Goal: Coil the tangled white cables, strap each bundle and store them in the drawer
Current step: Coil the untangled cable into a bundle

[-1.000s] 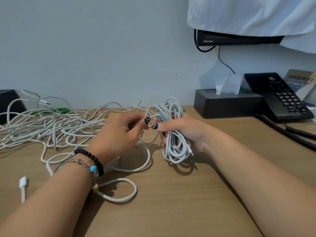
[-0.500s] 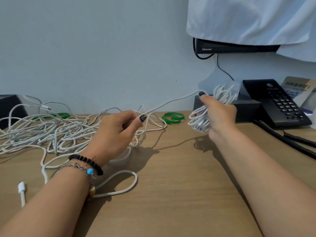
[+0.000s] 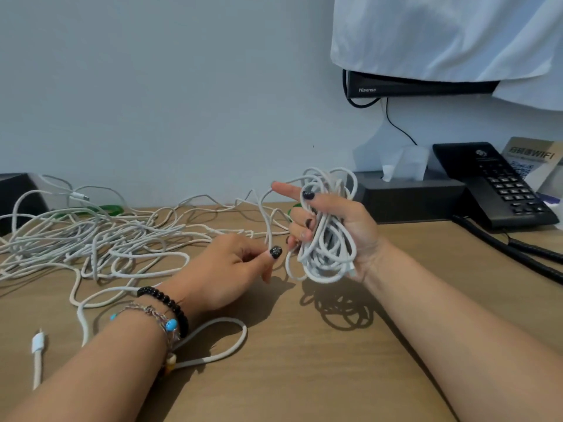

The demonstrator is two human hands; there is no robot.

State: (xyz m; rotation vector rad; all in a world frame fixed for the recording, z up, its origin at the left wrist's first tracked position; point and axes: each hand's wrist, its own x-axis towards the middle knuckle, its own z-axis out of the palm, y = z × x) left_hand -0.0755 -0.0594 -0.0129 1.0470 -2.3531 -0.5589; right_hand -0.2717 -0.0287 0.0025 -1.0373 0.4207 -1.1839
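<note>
My right hand point(image 3: 338, 220) grips a coiled bundle of white cable point(image 3: 330, 254) held upright above the desk, its index finger sticking out to the left. A loose strand runs from the bundle down to my left hand point(image 3: 231, 266), which pinches it between thumb and fingers just left of the coil. A large tangle of white cables point(image 3: 100, 239) sprawls over the left half of the desk. Green straps point(image 3: 106, 210) peek out behind the tangle, and a bit of another green strap point(image 3: 293, 212) shows behind my right fingers.
A wooden desk point(image 3: 304, 376) against a pale wall. Black tissue box point(image 3: 411, 199) and black telephone point(image 3: 499, 184) with its coiled cord stand at the right back. A dark box point(image 3: 15, 199) sits at the far left. A loose cable plug point(image 3: 38, 344) lies near the front left.
My right hand has brought the coil back from the far right toward the middle and lowered it. My left hand has slid right along the strand, close to the coil.
</note>
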